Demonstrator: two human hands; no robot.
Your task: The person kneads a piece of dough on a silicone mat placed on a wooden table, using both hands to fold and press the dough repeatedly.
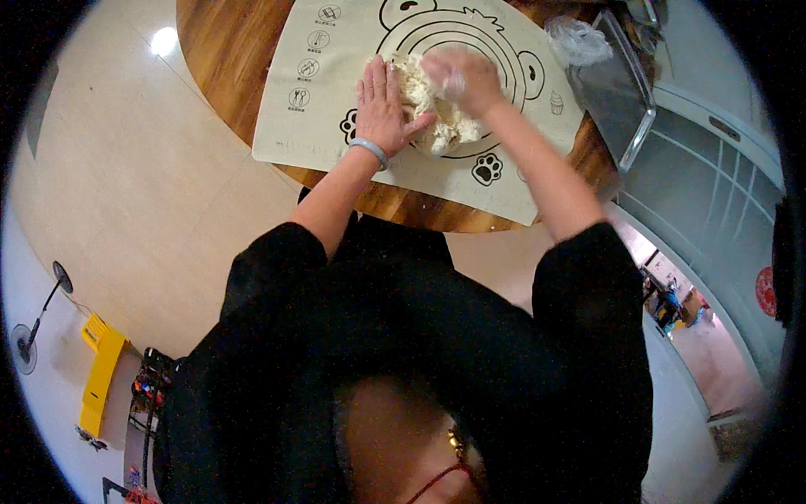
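Observation:
A rough, crumbly lump of pale dough (456,128) lies on a cream baking mat (302,140) printed with a cartoon animal's head, rings and paw prints. Flat against the dough's left side rests my left hand (383,114), its fingers straight and thumb spread across the near edge. A pale bangle (370,151) circles that wrist. My right hand (469,80) is over the dough's upper right part. Motion blur hides its fingers, so whether it grips any dough is unclear. Some of the dough is hidden under both hands.
The mat lies on a round wooden table (217,53). A clear rectangular tray or lid (614,104) with crumpled plastic film (578,41) stands at the table's right side. Beyond it is a grey-green glass-panelled surface (686,170). Pale floor tiles (157,189) extend left.

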